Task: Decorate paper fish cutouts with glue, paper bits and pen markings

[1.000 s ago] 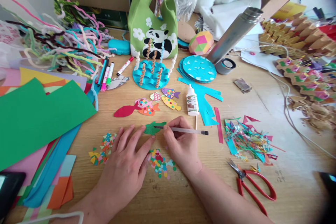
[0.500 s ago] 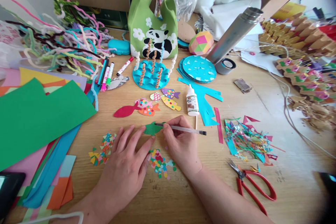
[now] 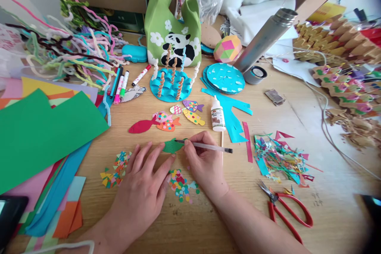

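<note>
A pen [image 3: 210, 147] with a clear barrel is gripped in my right hand [image 3: 205, 162], its tip on a green paper fish [image 3: 172, 146]. Small curved marks show on the fish's body; its tail end is partly hidden by my right fingers. My left hand [image 3: 145, 178] lies on the table with fingers spread, its fingertips at the fish's left and lower edge. Several finished-looking paper fish lie just beyond, among them a red fish [image 3: 142, 126], an orange fish [image 3: 167, 124] and a yellow fish [image 3: 194, 117]. Loose paper dots [image 3: 182, 184] sit between my hands.
A white glue bottle [image 3: 218, 114] stands beyond my right hand. Red-handled scissors [image 3: 287, 206] and a heap of paper scraps [image 3: 281, 158] lie at right. Green card sheets [image 3: 50, 139] cover the left. Behind stand a blue woven disc [image 3: 170, 87] and a metal flask [image 3: 264, 39].
Almost nothing differs. Both hands keep their places, and the pen stays on the green fish with at most a very slight shift.
</note>
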{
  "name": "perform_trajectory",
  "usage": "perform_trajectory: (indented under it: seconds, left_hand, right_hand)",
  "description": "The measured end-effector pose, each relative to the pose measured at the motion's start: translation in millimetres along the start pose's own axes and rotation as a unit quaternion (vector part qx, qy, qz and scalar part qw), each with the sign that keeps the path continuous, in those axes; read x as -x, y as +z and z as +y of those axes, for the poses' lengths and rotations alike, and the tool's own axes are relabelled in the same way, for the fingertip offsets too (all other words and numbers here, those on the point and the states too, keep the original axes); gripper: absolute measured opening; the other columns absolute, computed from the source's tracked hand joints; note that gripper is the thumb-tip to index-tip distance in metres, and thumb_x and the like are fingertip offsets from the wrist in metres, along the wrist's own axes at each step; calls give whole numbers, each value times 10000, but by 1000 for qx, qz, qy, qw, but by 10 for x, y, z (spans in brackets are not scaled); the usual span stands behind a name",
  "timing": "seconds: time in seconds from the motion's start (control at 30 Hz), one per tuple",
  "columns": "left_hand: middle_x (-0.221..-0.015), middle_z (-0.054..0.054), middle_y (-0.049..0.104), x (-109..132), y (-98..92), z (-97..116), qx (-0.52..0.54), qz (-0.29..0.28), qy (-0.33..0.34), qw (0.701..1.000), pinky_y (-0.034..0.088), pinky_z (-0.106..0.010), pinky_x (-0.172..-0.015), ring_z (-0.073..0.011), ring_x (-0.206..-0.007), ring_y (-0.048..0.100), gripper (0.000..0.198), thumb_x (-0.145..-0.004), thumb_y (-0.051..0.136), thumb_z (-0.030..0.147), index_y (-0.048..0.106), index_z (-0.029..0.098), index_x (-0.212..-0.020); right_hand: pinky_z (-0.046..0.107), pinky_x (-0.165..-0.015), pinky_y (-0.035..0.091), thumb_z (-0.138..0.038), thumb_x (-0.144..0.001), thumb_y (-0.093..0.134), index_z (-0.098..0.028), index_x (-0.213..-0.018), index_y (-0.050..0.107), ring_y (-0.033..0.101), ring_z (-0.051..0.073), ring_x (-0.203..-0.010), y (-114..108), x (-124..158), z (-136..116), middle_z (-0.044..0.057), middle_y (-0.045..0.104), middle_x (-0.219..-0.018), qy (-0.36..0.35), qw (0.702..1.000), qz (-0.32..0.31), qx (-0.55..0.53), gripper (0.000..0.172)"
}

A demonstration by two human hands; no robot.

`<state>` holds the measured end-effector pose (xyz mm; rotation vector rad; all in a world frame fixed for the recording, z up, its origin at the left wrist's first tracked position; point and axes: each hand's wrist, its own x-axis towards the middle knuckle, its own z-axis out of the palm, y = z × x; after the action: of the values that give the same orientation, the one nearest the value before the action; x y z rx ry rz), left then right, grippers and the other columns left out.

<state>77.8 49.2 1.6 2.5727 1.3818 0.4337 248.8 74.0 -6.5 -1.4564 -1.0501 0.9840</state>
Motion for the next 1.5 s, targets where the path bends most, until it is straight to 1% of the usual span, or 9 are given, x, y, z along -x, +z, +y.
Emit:
perform_trajectory:
  seconds: [0.1, 0.3, 0.7, 0.97, 1.23, 1.5]
  left_hand:
    - [-1436, -100, 504, -6, 2, -2, 1, 1, 0, 1000, 326, -638, -1144, -348, -1366, 385, 374, -962, 505, 255, 581, 265, -1328]
    - [-1444, -106, 492, 1, -3, -1, -2, -3, 4, 1000, 328, -644, -1138, -349, -1372, 370, 383, -961, 501, 224, 572, 255, -1336]
    - [-1431, -94, 521, 0, 1, 0, 10, 9, -6, 1000, 323, -630, -1149, -341, -1361, 397, 361, -976, 483, 282, 600, 264, -1317]
    - [-1433, -89, 525, -2, 3, 6, 11, 9, -9, 1000, 325, -627, -1152, -339, -1370, 393, 358, -976, 484, 284, 604, 267, -1313]
    - [-1425, -91, 532, 2, 8, -1, 14, 11, -9, 1000, 324, -629, -1152, -341, -1362, 402, 353, -971, 491, 291, 611, 267, -1303]
    - [-1429, -90, 528, -7, 7, 2, 13, 8, -8, 1000, 327, -628, -1150, -337, -1365, 398, 356, -972, 490, 284, 607, 270, -1308]
  right_hand:
    - [215, -398, 345, -261, -856, 621, -225, -744, 505, 429, 93, -463, -5, 1, -4, -53, 527, -605, -1, 1000, 0, 0, 166]
    - [221, -405, 355, -264, -844, 622, -227, -732, 491, 432, 96, -466, -5, 0, -33, -54, 518, -604, 2, 1000, 5, 4, 177]
    - [225, -409, 330, -268, -841, 620, -233, -710, 467, 419, 94, -459, 2, -7, -19, -62, 493, -590, -2, 1000, 11, -2, 204]
    - [226, -409, 336, -255, -839, 616, -232, -723, 485, 423, 95, -459, 0, -3, -18, -62, 508, -594, -3, 1000, 7, -3, 177]
    - [226, -423, 351, -246, -854, 611, -226, -745, 498, 411, 86, -458, -6, -1, -13, -70, 497, -601, -10, 1000, -12, 0, 158]
    - [226, -413, 341, -240, -843, 616, -228, -734, 489, 405, 86, -452, -5, 3, -14, -70, 496, -593, -4, 1000, -3, -4, 167]
